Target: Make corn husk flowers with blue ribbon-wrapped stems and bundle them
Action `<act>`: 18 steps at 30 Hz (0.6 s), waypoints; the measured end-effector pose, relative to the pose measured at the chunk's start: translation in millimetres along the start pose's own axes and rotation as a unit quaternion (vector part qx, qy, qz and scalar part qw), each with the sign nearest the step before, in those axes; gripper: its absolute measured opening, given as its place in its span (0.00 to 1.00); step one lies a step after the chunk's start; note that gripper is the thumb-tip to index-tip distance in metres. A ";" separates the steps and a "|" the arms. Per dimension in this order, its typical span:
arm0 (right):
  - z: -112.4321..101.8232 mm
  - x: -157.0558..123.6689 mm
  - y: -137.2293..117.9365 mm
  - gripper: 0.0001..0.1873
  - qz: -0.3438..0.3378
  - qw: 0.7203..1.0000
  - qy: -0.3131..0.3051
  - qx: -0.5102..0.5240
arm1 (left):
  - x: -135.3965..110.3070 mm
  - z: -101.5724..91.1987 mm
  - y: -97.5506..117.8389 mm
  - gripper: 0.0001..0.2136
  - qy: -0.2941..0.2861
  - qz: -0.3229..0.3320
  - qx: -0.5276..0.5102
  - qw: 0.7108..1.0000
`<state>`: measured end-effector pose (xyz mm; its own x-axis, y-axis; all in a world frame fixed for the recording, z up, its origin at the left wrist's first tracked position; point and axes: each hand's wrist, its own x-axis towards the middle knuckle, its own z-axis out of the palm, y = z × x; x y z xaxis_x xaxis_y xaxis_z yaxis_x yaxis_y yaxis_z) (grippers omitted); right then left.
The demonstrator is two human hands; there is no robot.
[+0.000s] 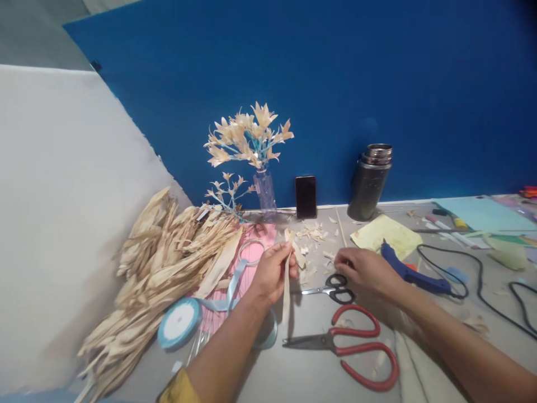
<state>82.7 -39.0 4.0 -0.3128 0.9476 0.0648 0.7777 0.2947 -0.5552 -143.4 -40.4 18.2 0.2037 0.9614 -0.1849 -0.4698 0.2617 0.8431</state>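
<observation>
My left hand (273, 272) pinches a long, narrow strip of dried corn husk (287, 296) that hangs down past the fingers. Just to the right, my right hand (364, 270) is closed, its fingertips pointing down near the table. A small pale scrap (328, 256) shows by those fingertips; whether they grip it I cannot tell. Below the right fingers lie small black-handled scissors (339, 289), their blades reaching left toward the strip. Closer to me are large red-handled scissors (364, 347), with their tips to the left.
A heap of dried corn husks (168, 263) lies left, beside a blue ribbon spool (179, 323). Husk flowers (247, 134) stand in a clear bottle (264, 193) at the back. Nearby are a phone (306, 197), a dark flask (371, 182) and a blue glue gun (413, 272) with its black cable.
</observation>
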 end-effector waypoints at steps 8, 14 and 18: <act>3.8 -15.7 -5.0 0.11 -0.081 0.987 -0.129 -0.047 | -14.3 7.0 12.0 0.14 -0.011 0.017 0.073 0.997; 6.7 -16.8 9.9 0.09 -0.089 0.988 -0.103 -0.072 | -30.5 0.5 22.5 0.14 0.018 0.057 0.195 0.979; 1.1 -12.3 14.2 0.05 -0.033 0.990 -0.098 0.093 | -28.9 -12.9 19.1 0.14 0.069 0.120 0.158 0.978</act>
<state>97.0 -46.6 -5.6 -0.4733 0.8797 -0.0466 0.6446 0.3098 -0.6989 -169.3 -62.1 33.1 -0.0081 0.9999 -0.0114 -0.1961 0.0096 0.9805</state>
